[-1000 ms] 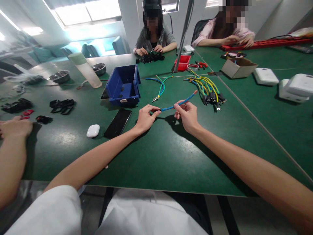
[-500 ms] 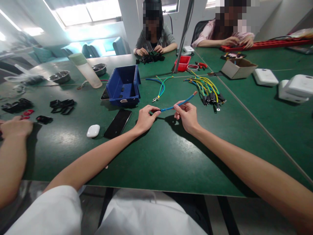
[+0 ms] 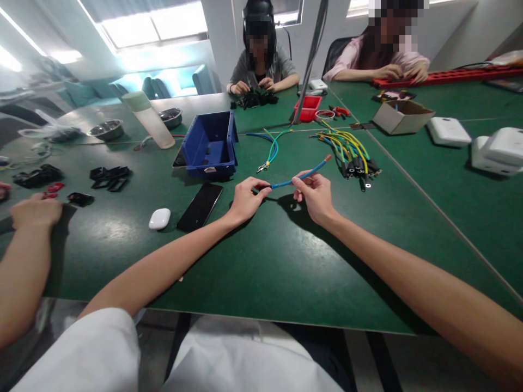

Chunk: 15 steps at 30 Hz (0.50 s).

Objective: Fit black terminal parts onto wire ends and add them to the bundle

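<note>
A short blue cable [image 3: 283, 185] with a bare copper end stretches between my two hands above the green table [image 3: 261, 272]. Its left end is pinched in the closed fingers of my left hand [image 3: 247, 198], which partly hide that end. My right hand [image 3: 315, 197] grips the cable farther along, and the copper tip points up and right past the fingers. Behind the hands lie a few blue and green-yellow wires [image 3: 274, 147] with metal ends. To the right rests a bundle of yellow-green wires [image 3: 347, 144] with black sleeves and ring lugs.
A blue bin [image 3: 210, 147], a phone [image 3: 200, 207] and a white earbud case [image 3: 159, 219] stand left of my hands. A co-worker's arm [image 3: 30, 245] reaches in at far left. A metal pole [image 3: 307, 71], a cardboard box [image 3: 402, 120] and white devices [image 3: 449, 132] are farther back.
The whole view has shifted slightly right and down. My hands keep the same hold on the blue cable. The co-worker's hand at left shows a little more.
</note>
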Tool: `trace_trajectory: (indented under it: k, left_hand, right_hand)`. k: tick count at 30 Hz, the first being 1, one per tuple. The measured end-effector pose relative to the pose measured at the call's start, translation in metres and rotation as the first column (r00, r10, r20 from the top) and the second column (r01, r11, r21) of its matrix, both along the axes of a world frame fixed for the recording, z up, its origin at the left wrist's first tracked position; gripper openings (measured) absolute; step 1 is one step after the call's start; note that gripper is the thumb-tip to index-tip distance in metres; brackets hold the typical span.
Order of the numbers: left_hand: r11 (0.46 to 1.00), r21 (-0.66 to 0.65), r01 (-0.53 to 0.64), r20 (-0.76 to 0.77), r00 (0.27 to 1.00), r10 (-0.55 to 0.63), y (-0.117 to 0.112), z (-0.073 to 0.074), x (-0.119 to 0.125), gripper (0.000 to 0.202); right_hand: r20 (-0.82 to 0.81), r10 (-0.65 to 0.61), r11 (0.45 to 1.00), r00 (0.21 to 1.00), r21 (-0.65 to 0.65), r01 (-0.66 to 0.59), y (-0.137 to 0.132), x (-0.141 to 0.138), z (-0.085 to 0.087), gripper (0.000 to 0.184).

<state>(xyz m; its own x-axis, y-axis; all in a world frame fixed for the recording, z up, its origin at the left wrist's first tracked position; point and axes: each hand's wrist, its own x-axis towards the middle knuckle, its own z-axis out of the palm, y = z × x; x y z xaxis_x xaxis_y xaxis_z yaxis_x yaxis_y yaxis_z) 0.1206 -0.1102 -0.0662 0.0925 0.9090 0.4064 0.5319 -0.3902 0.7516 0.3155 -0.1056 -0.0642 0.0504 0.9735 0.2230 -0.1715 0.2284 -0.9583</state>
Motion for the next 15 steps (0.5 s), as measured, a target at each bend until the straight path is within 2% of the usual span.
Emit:
trace_trajectory:
  k: [15]
  left_hand:
    - [1.0,-0.006,0.025,0.028,0.999,-0.025,-0.0014,0.0025,0.0012,0.01]
  right_hand:
    - [0.005,0.012,1.0,1.0,-0.01,-0.012,-0.0001,-0.0006,0.0012,0.034]
